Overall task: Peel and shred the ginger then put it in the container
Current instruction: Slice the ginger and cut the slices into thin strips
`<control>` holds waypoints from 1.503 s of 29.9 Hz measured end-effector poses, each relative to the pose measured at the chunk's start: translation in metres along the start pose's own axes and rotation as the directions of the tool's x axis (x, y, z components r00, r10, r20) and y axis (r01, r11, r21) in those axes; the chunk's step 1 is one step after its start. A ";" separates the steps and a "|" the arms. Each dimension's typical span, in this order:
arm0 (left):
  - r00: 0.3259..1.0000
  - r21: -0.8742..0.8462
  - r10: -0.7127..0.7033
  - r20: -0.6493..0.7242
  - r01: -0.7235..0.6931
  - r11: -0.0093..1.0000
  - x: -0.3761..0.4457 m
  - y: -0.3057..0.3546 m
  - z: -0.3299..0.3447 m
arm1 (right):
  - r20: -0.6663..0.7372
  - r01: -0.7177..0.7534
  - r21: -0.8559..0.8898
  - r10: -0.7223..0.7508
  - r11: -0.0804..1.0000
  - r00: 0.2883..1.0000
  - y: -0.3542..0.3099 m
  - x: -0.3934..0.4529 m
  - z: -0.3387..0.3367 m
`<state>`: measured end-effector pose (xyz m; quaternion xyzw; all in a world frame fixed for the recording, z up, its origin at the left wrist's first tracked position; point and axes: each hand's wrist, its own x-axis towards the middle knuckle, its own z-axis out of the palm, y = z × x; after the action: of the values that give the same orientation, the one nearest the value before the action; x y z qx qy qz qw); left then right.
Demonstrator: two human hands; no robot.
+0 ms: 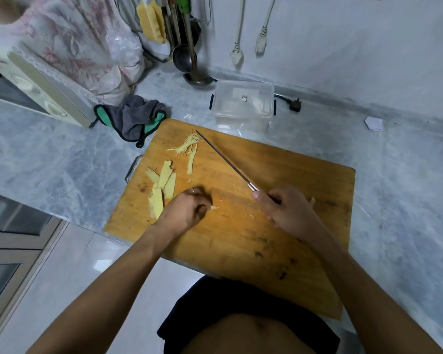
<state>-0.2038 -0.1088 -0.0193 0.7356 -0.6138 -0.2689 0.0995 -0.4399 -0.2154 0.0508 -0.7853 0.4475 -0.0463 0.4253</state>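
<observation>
A small sliver of ginger (214, 207) sits pinched at the curled fingertips of the left hand (187, 210), low over the centre of a worn wooden cutting board (279, 241). Just left of that hand, flat pale-yellow ginger slices (161, 190) lie overlapping near the board's left edge; finer ginger shreds (187, 143) form a loose tuft toward the board's upper left corner. The right hand (284, 209) is clamped around the handle of a knife (225, 160), whose thin blade runs diagonally up and left, its tip beside the shreds. Both forearms reach in from the bottom of the frame. A clear plastic container (243, 104), rectangular and lidless, stands on the grey marbled tabletop (407, 180) just beyond the board's top edge, well apart from both hands.
</observation>
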 end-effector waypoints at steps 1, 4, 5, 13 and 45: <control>1.000 0.041 0.003 0.022 -0.003 0.999 0.002 0.002 -0.003 | 0.003 0.014 0.018 -0.014 1.000 1.000 0.000 0.000 0.001; 0.994 0.207 0.005 0.112 -0.029 0.978 0.008 0.014 -0.012 | -0.004 0.030 0.036 -0.030 0.999 1.000 -0.002 0.002 0.000; 0.991 0.267 0.009 0.132 -0.045 0.963 0.011 0.017 -0.015 | -0.009 0.031 0.039 -0.031 0.999 0.999 -0.003 0.003 -0.002; 0.987 0.338 -0.138 0.085 0.102 0.936 0.042 0.005 -0.043 | -0.058 0.054 0.068 -0.050 0.996 0.997 -0.007 0.019 -0.013; 0.926 0.288 -0.325 -0.189 0.369 0.884 0.134 -0.028 -0.081 | -0.018 0.018 0.110 -0.016 0.994 1.000 -0.006 0.045 -0.009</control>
<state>-0.1248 -0.2459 -0.0013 0.8564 -0.4989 -0.1294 -0.0289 -0.4130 -0.2529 0.0470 -0.7641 0.4412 -0.0814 0.4635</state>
